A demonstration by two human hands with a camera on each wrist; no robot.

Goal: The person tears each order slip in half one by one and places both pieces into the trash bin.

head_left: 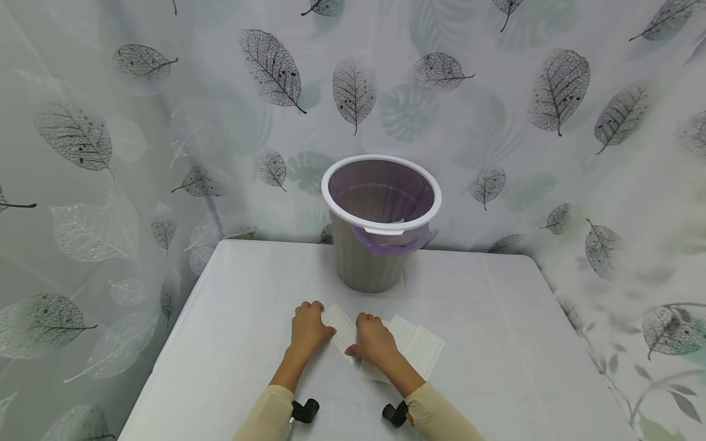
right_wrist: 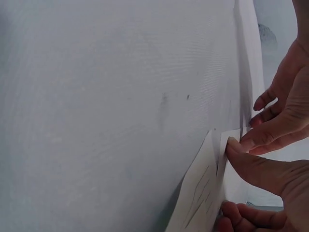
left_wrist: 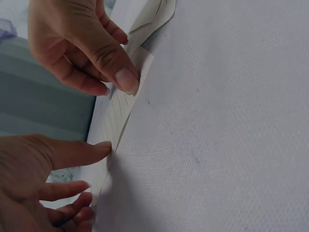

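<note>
A small lined paper sheet [head_left: 341, 324] lies low over the table between both hands. My left hand [head_left: 310, 329] holds its left end, thumb at the near edge and the other fingers on the far side. My right hand [head_left: 375, 344] grips the sheet toward its right end; in the right wrist view the right thumb [right_wrist: 258, 169] presses on the paper. More lined sheets [head_left: 423, 351] lie overlapping beside and under the right hand, partly hidden by it. The left wrist view shows the left thumb [left_wrist: 79, 153] against the strip-like paper edge [left_wrist: 117, 113].
A grey waste bin [head_left: 364, 263] with a white rim and a purple liner stands at the table's back, a pale scrap visible inside. White cloth covers the table [head_left: 496, 367]. Leaf-patterned curtains [head_left: 220, 122] hang behind and at both sides.
</note>
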